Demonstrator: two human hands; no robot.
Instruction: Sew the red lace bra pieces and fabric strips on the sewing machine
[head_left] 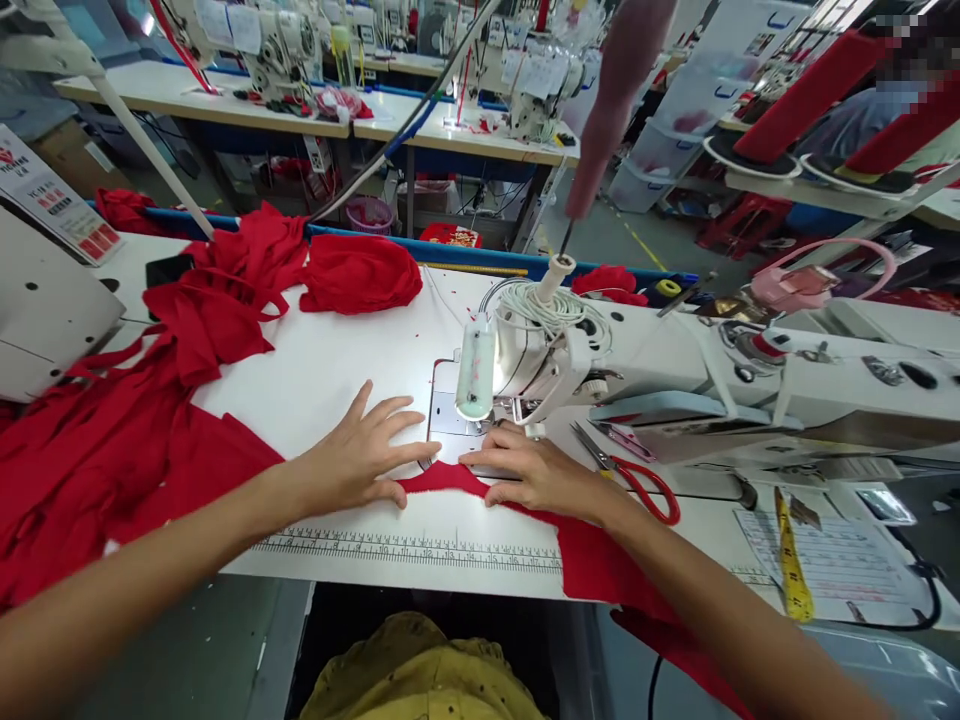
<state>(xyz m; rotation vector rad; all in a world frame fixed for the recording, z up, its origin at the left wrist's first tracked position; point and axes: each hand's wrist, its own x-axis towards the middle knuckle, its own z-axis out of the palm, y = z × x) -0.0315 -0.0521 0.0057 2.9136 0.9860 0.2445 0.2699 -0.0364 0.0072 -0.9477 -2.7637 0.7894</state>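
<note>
A strip of red fabric runs across the sewing machine bed in front of the needle area. My left hand has its fingers spread, thumb and fingertips resting at the strip's left end. On the other side, my right hand lies over the strip, its thumb and forefinger stretched apart on the cloth. Its remaining fingers reach close to the presser foot, which they partly hide. Beyond my right hand, the red fabric continues under my right forearm and hangs over the table's front edge. The white sewing machine stands behind, its lamp lit.
Red-handled scissors lie right of my right hand. A red fabric heap covers the table's left; a folded red bundle sits farther back. A printed ruler runs along the front edge. A yellow tape measure crosses papers at right.
</note>
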